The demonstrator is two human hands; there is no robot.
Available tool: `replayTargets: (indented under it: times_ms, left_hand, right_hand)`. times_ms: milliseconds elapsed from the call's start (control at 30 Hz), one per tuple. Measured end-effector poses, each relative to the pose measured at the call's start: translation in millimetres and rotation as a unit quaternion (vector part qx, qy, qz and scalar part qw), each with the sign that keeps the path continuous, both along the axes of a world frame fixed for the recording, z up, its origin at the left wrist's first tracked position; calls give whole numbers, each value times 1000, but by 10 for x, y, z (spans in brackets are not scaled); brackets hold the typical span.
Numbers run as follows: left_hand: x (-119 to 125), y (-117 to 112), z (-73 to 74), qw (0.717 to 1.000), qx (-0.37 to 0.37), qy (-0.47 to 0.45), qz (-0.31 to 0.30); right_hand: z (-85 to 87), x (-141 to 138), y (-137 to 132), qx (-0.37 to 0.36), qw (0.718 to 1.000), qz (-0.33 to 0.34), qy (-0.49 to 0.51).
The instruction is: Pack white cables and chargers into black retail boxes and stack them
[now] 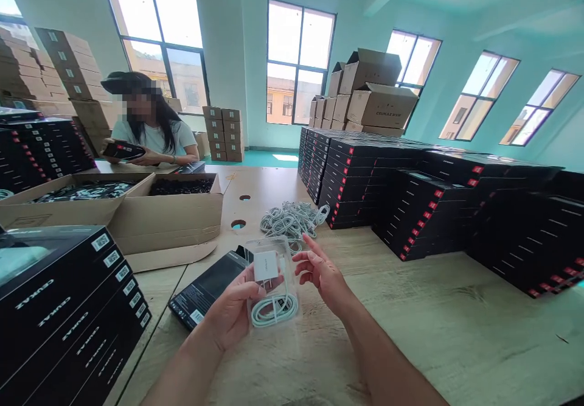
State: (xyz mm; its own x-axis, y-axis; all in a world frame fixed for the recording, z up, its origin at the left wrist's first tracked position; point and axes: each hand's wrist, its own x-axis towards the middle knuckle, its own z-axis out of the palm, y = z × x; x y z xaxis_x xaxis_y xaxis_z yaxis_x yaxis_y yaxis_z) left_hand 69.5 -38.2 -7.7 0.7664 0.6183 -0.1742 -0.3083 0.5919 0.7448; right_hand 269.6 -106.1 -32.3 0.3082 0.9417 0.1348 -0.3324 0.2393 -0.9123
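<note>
My left hand grips a clear plastic tray from below, thumb on its front. In the tray sit a white charger plug at the top and a coiled white cable at the bottom. Just right of the tray, my right hand hovers with fingers spread and slightly curled, holding nothing. A flat black box lies on the wooden table beneath my left hand. Behind the tray lies a heap of white cables.
Stacks of black boxes fill the table's right side and near left. Open cardboard cartons stand at the left. A seated person holds a black box across the table. Brown cartons are piled by the windows.
</note>
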Motion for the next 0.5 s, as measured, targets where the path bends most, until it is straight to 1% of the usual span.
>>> replayTargets:
  times_ms: [100,200,300,367,400,433,467,500]
  left_hand:
    - [31,-19,-62,998,11,23,-50]
    - [78,-50,-105,995,23,27,-94]
    - [117,-91,-82,993,37,17,-109]
    - [117,-95,-18,991,56,22,-117]
    - [107,-80,25,991,70,35,-110]
    - [89,-51,73,991,92,56,-84]
    - [65,-6,121,987,127,87,-34]
    - [36,52,165,974,182,131,36]
  right_hand:
    - [24,32,-9,-19,998,57,34]
    - [56,25,-36,-28,997,73,17]
    - [95,18,-68,-25,997,66,-16]
    - [117,25,-76,-30,997,74,-15]
    - [121,36,-72,-34,996,77,-8]
    - [119,54,-62,-40,997,72,5]
    - [111,78,-47,-47,997,52,27]
    - [97,107,-27,-53,997,20,55]
